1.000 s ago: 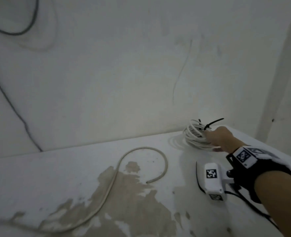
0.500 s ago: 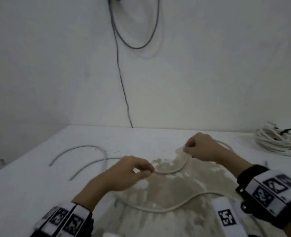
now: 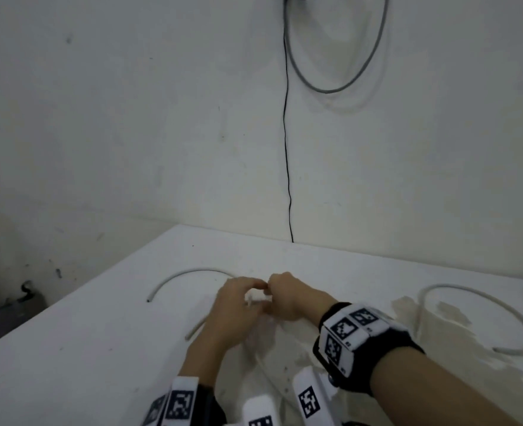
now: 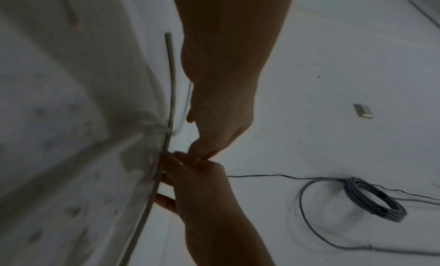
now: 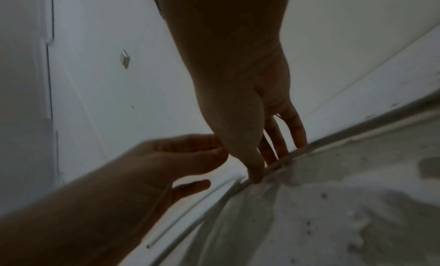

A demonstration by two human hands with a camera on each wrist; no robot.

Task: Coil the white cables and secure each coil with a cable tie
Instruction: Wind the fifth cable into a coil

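A loose white cable (image 3: 192, 271) lies in open curves on the white table (image 3: 100, 348). One end (image 3: 148, 300) points left; another arc (image 3: 481, 301) curls at the right. My two hands meet over its middle. My right hand (image 3: 272, 298) pinches the cable (image 5: 278, 161) between thumb and fingers, and the left wrist view shows its fingers (image 4: 164, 177) curled round the cable (image 4: 170, 81). My left hand (image 3: 254, 295) hovers beside it with loosely curled fingers (image 5: 202, 144). Its thumb is apart from them and I see nothing in it.
A grey coiled cable (image 3: 340, 87) and a thin black wire (image 3: 286, 149) hang on the wall behind the table. The tabletop has a worn brownish patch (image 3: 438, 318) at the right. The table's left edge drops toward a dark object (image 3: 23, 296).
The head view has swung left, so the tied coil at the right is out of view. My hands have come together, and the left one no longer pinches the cable.
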